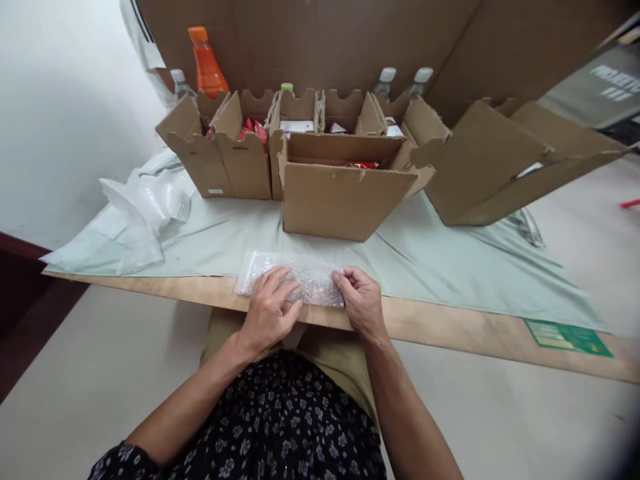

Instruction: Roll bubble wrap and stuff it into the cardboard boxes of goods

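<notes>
Beyond the floral top (293, 427), pinched bubble wrap (317, 285), seemingly light and soft, sensibly by its right end with the right hand (361, 299), resting the left hand (271, 310) loosely atop.

Glossy, bumpy plastic was seen in the bubble wrap (318, 280) near the view's middle, and crumpled plastic in the heap (150, 207) towards nine o'clock. Matt cardboard was shown by the front box (335, 200) at twelve. Matt, creased cloth (450, 267) was spread at three; smooth wood was seen in the board (425, 321) at four, smooth plastic in the orange bottle (207, 70) near eleven.
</notes>
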